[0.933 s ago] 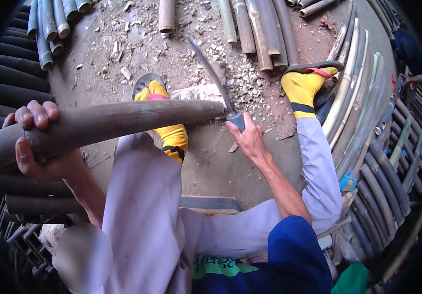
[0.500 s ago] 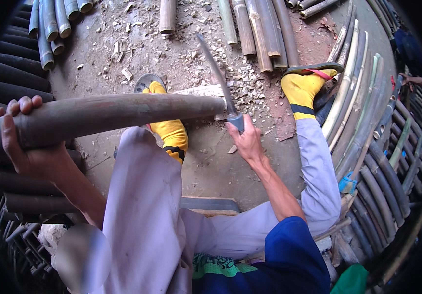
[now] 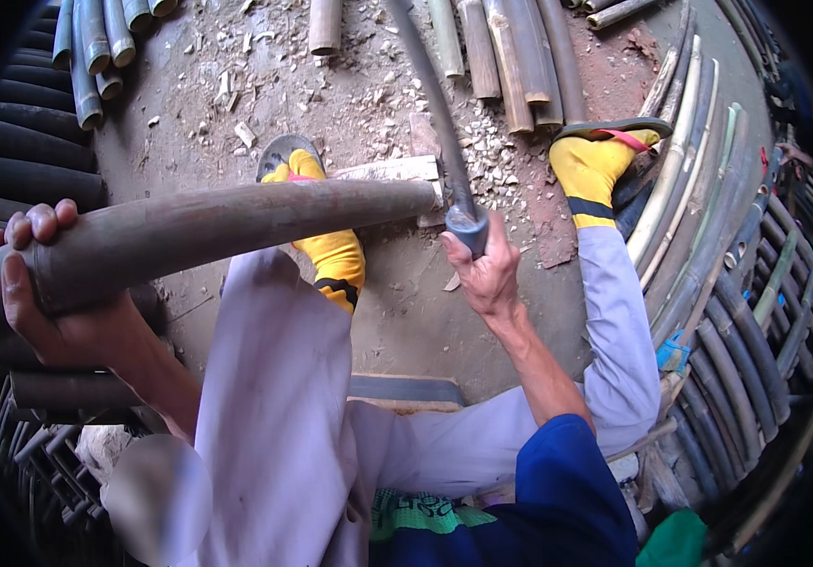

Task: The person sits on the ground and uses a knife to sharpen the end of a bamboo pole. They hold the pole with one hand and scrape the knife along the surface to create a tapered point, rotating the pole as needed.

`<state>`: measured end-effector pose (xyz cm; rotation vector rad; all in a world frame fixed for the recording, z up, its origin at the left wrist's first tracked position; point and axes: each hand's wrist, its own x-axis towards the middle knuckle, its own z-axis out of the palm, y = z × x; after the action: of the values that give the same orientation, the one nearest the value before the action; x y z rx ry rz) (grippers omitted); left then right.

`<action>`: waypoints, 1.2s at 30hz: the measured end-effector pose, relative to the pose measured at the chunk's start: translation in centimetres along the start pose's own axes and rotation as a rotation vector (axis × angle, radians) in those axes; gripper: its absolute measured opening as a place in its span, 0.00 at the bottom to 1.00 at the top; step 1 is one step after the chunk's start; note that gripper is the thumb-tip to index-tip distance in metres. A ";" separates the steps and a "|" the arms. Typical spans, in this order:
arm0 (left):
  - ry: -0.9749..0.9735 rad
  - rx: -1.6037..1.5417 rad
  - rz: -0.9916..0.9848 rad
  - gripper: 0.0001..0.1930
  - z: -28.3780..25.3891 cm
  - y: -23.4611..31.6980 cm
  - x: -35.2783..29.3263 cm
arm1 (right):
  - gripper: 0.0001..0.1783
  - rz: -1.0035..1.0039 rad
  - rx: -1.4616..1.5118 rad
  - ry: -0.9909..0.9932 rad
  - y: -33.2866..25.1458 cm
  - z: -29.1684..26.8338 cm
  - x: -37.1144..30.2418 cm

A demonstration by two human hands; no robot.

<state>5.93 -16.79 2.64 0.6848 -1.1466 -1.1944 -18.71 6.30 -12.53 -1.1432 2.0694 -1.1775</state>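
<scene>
Gripping a dark bamboo pole (image 3: pixel 236 227), the left hand (image 3: pixel 71 326) is wrapped round its thicker part; the right hand (image 3: pixel 491 276) is clamped on the handle (image 3: pixel 469 230) of a curved knife (image 3: pixel 451 142). The pole's thin end sits beside the knife, near a pale wooden block (image 3: pixel 387 169) on the floor (image 3: pixel 425 321). Scattered chips (image 3: pixel 496 170) suggest much cutting done; how much this pole still needs, I can't tell. I spot no container.

Pole (image 3: pixel 236 227) goes across above the left foot (image 3: pixel 338 253), left hand (image 3: pixel 57 293) wrapped round its left part, knife (image 3: pixel 448 132) in the right hand (image 3: pixel 488 274) just right of its tip. Chips (image 3: pixel 498 177) are all over the floor's (image 3: pixel 416 331) far half, left stack (image 3: pixel 33 137) along its left edge, right stack (image 3: pixel 720 222) along its right.
</scene>
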 end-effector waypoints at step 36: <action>-0.022 0.065 0.049 0.26 1.0 1.5 -0.4 | 0.21 0.020 0.028 -0.035 0.7 0.3 -0.6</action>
<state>5.55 -15.87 4.17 0.6908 -1.2185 -1.1295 -18.51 6.86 -13.26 -1.1196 2.0272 -1.1652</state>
